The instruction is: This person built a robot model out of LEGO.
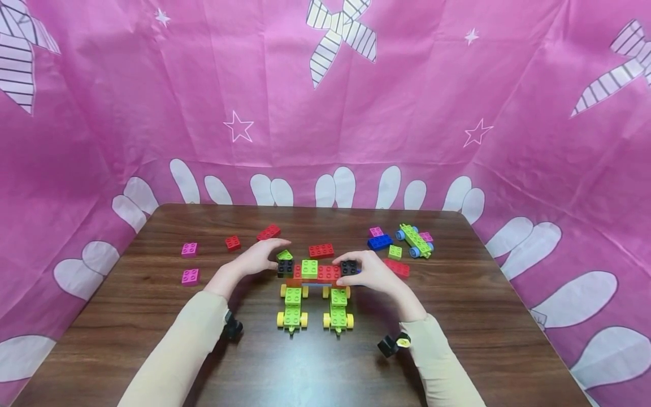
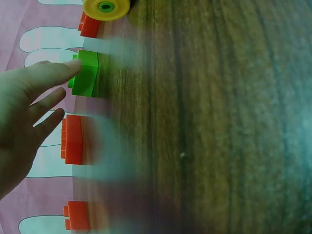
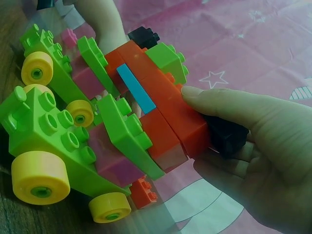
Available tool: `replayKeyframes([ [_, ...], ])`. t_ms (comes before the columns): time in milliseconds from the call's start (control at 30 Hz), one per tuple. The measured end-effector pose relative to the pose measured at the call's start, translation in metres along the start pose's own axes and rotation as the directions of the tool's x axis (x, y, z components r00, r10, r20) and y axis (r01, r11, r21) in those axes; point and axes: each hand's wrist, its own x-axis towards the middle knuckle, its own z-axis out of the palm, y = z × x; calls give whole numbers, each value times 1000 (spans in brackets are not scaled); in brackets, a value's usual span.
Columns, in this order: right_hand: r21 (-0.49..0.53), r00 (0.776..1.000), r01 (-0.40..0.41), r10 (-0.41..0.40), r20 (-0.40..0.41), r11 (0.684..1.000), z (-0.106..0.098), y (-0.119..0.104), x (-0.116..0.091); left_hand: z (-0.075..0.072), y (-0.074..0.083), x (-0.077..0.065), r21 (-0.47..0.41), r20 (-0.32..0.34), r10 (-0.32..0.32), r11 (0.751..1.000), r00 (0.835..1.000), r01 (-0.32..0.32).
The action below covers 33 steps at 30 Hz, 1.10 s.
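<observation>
Two green wheeled bases with yellow wheels stand side by side, joined by a bridge of red bricks. On that bridge sit a lime brick and a black brick at either end. My right hand grips the bridge's right end, its thumb on a red brick and its fingers around the right black brick. At the other end, my left hand reaches beside the left black brick, fingers extended. The left wrist view shows that hand holding nothing; whether it touches the structure cannot be told.
Beyond the structure lie red bricks and a partly covered lime brick. Pink bricks are at left. At right are a blue brick, a green base with blue wheels and a red brick.
</observation>
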Motion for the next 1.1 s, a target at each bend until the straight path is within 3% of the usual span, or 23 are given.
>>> replayKeyframes([
  [433,7,1000,-14,14,0,1000,1,-1,-2,5,-3,4,55,33,3,998,999,-5],
  [1100,28,1000,-28,28,-6,999,1,1,-2,12,-7,7,84,3,26,996,1000,-26],
])
